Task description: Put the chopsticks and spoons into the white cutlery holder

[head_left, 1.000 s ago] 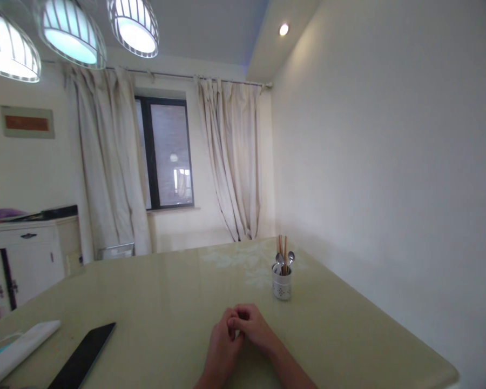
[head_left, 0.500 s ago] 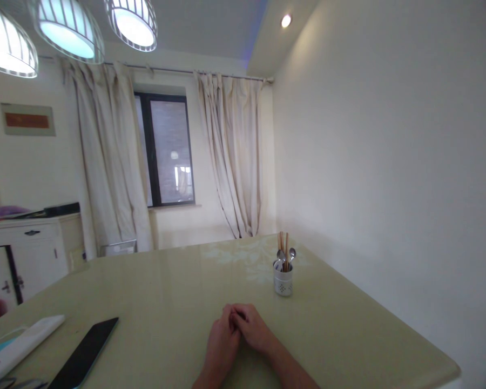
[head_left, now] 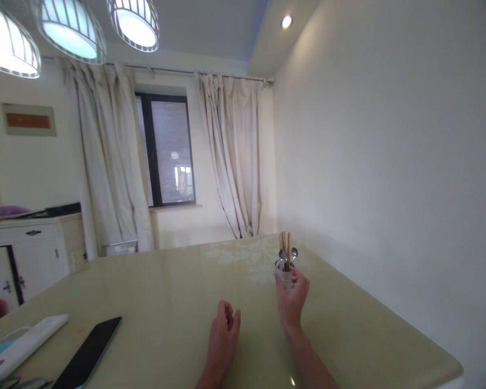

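Note:
A white utensil holder (head_left: 282,274) with cut-out holes stands upright on the table. It holds several wooden chopsticks (head_left: 289,251) and metal spoons (head_left: 294,253). My right hand (head_left: 292,300) is around the holder's near side, thumb at its left and fingers at its right, hiding the lower part. To the left, my left hand (head_left: 223,335) rests above the tabletop, fingers loosely curled, thumb apart from them, with nothing seen in it.
The pale green table (head_left: 166,302) has a glossy surface and meets the wall at right. A dark phone or tablet (head_left: 89,351) and a long white object (head_left: 28,346) lie at the left. Lamps (head_left: 133,24) hang overhead. A white cabinet (head_left: 36,248) stands beyond.
My hands were clasped together and have parted. The right one has reached forward and right to the utensil holder; the left has stayed nearly in place.

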Available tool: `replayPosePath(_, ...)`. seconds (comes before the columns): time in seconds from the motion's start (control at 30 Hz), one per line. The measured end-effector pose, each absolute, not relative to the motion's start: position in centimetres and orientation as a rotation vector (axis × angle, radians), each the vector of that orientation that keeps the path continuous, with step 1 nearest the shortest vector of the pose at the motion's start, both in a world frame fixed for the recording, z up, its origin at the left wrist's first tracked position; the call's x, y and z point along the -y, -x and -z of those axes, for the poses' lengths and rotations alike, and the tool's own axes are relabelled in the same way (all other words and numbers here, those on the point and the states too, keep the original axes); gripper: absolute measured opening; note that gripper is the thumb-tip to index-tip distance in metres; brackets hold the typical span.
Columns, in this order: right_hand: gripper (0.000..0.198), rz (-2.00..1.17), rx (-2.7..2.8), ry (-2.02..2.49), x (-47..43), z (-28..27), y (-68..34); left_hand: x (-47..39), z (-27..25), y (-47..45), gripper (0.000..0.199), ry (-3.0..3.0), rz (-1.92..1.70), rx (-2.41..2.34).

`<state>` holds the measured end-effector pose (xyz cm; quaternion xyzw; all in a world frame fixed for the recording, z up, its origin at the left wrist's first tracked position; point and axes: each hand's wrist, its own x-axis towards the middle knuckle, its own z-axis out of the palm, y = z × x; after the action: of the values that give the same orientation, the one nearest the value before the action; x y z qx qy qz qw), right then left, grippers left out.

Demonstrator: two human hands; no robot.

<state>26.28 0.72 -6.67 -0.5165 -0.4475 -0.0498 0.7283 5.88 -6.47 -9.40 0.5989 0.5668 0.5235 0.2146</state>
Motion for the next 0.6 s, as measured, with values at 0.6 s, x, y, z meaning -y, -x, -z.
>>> replayPosePath(0.6, 0.064, -0.343, 1.282, 1.341, -2.7, 9.0, -26.5, 6.2, 8.9, -5.4, 0.055, -1.621, -1.586, -1.48)
